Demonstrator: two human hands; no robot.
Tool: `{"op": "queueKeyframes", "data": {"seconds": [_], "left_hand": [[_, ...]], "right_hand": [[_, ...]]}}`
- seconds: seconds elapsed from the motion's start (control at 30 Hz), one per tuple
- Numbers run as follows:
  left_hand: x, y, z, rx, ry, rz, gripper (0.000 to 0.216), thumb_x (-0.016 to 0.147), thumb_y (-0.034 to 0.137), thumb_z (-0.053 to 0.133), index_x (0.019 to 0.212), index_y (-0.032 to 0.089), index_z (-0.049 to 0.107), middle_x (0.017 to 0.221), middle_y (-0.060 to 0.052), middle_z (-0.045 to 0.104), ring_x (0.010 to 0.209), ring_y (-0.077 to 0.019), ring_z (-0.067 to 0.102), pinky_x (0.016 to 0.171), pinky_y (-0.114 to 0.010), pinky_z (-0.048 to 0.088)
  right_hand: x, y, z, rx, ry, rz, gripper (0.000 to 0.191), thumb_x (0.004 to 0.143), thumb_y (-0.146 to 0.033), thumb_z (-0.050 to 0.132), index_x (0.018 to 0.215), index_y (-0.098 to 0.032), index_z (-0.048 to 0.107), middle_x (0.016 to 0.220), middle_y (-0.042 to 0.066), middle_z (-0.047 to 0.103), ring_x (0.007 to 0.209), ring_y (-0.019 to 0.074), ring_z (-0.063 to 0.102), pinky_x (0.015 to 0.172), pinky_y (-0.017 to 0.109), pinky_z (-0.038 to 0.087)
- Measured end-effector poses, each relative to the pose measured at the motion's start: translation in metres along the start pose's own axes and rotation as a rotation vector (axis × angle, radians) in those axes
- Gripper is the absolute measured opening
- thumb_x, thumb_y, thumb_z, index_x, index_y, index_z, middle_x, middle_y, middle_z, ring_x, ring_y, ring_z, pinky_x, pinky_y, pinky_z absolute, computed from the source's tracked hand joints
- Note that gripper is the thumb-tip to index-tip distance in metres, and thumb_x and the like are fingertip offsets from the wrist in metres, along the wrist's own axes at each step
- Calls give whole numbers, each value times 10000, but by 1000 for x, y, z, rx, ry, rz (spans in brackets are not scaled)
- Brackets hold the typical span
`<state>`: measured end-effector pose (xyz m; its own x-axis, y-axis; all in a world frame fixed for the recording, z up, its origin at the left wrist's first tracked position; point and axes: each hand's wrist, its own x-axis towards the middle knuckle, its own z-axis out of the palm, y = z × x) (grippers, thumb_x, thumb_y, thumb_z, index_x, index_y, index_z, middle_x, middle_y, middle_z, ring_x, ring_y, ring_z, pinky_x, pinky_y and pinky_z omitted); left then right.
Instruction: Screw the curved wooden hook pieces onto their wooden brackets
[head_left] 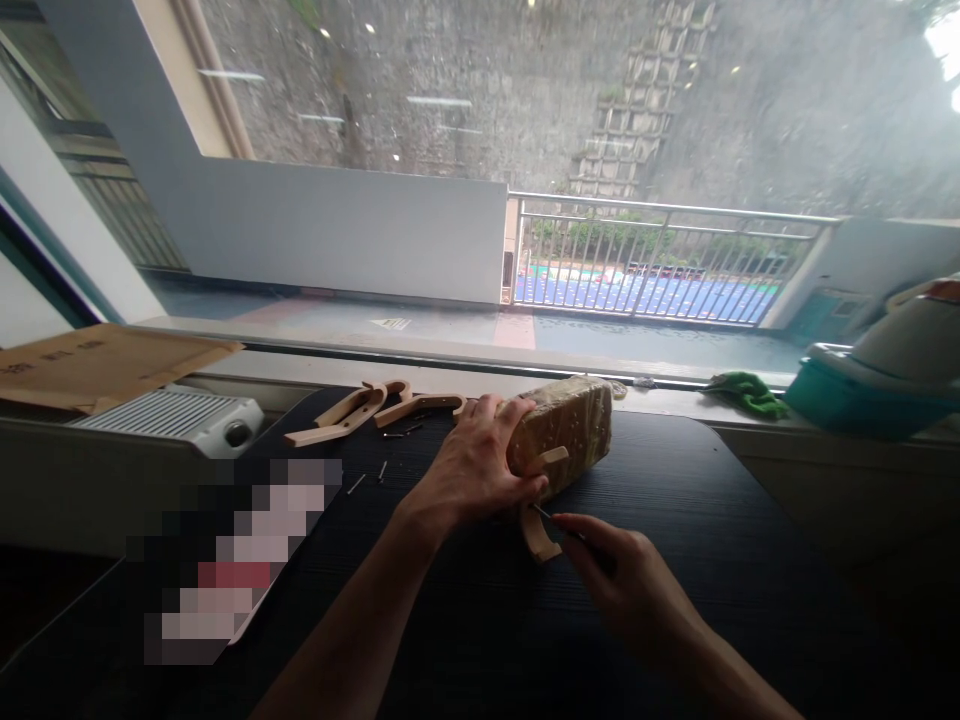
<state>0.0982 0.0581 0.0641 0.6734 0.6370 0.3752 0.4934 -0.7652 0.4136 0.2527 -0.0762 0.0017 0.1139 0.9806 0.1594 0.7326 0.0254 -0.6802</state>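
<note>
A brownish block [589, 430] wrapped in clear plastic rests tilted on the dark table. My left hand [484, 455] grips its left end, fingers over the top and thumb low on the near side. A curved wooden hook [538, 535] lies against the block under that thumb, and its other end seems to poke out above. In my right hand [611, 555] is a thin tool with a metal shaft [546, 514], apparently a screwdriver; the fist hides most of its handle. The shaft's tip meets the wooden hook, just below my left thumb.
More wooden hooks [341, 415] lie at the table's far left, with several loose screws [356, 484] nearby. A blurred-out flat object [251, 560] is on the left edge. Beyond the table are a windowsill with a green cloth [746, 393], a teal container [862, 395] and a cardboard piece [112, 365].
</note>
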Motion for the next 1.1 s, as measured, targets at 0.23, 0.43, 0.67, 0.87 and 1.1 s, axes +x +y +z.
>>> {"op": "queueKeyframes", "data": {"seconds": [0.23, 0.43, 0.67, 0.87, 1.1], "left_hand": [[-2, -5, -2, -41, -16, 13, 733, 644, 430, 698, 1301, 306, 400, 1241, -73, 442, 1150, -299, 414, 965, -484, 387], [-3, -19, -5, -228, -37, 95, 872, 636, 321, 733, 1377, 318, 274, 1417, -58, 300, 1292, -266, 315, 1079, -444, 292], [-4, -19, -4, -316, -44, 109, 625, 712, 215, 622, 1295, 283, 408, 1375, -53, 353, 1275, -234, 357, 1076, -391, 316], [-2, -10, 2, -273, 48, 44, 497, 711, 218, 593, 1195, 251, 488, 1211, -56, 453, 1114, -220, 486, 977, -367, 424], [-1, -11, 5, -246, 87, 53, 465, 729, 220, 595, 1182, 263, 497, 1204, -47, 455, 1116, -210, 481, 992, -363, 404]], "right_hand": [[3, -4, -8, -4, -16, 106, 322, 841, -329, 485, 1097, -211, 640, 948, 48, 711, 830, 215, 652, 696, 305, 473], [-7, -12, -14, -517, 8, -223, 447, 794, -68, 467, 1208, -216, 546, 879, 32, 669, 699, 167, 630, 579, 264, 416], [-3, -17, -5, -840, -11, -365, 536, 711, 23, 475, 1202, -173, 561, 675, 10, 618, 520, 132, 572, 464, 262, 282], [-3, -18, 3, -427, -1, -145, 397, 835, -135, 402, 1177, -182, 596, 734, 49, 685, 597, 174, 627, 538, 269, 383], [1, -7, 1, 178, 15, 173, 349, 852, -353, 450, 1067, -183, 666, 828, 47, 708, 702, 184, 626, 581, 264, 433]]}}
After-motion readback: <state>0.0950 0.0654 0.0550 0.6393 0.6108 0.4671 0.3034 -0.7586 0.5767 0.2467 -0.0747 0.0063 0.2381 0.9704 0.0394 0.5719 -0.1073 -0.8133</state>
